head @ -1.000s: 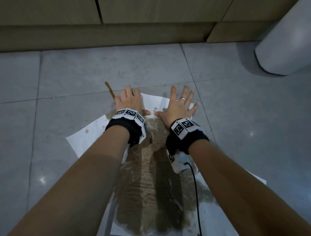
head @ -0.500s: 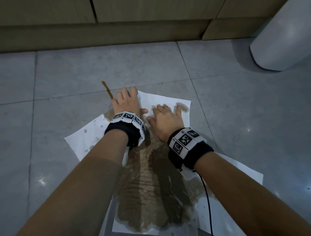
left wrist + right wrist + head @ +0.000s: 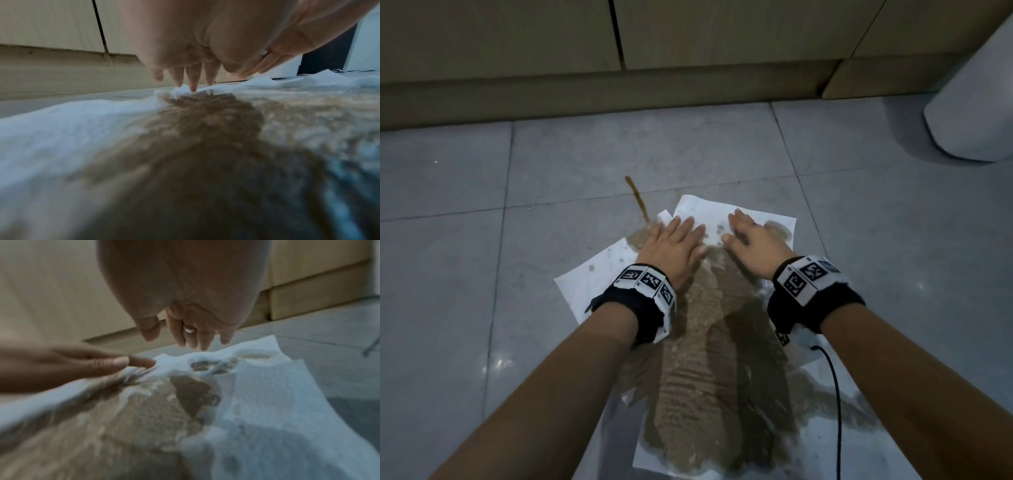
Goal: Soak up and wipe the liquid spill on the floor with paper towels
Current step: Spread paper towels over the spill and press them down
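Several white paper towels (image 3: 739,212) lie overlapped on the grey tile floor (image 3: 448,260), and a wide brown soaked patch (image 3: 709,377) runs down their middle. A thin brown streak of spill (image 3: 637,197) sits on the bare tile just past their far edge. My left hand (image 3: 671,246) lies flat on the far part of the towels with its fingers straight. In the left wrist view its fingertips (image 3: 192,87) press into slightly bunched paper. My right hand (image 3: 753,236) is beside it, ring on one finger, and holds nothing. Its fingers (image 3: 191,337) reach down to the towel.
A beige cabinet front with a recessed kickboard (image 3: 619,99) runs along the far side of the floor. A white rounded object (image 3: 976,113) stands at the right. A black cable (image 3: 835,394) trails from my right wristband over the towels.
Both hands have slid back toward me over the towels. The right hand's splayed fingers have drawn together and turned left, toward the left hand.
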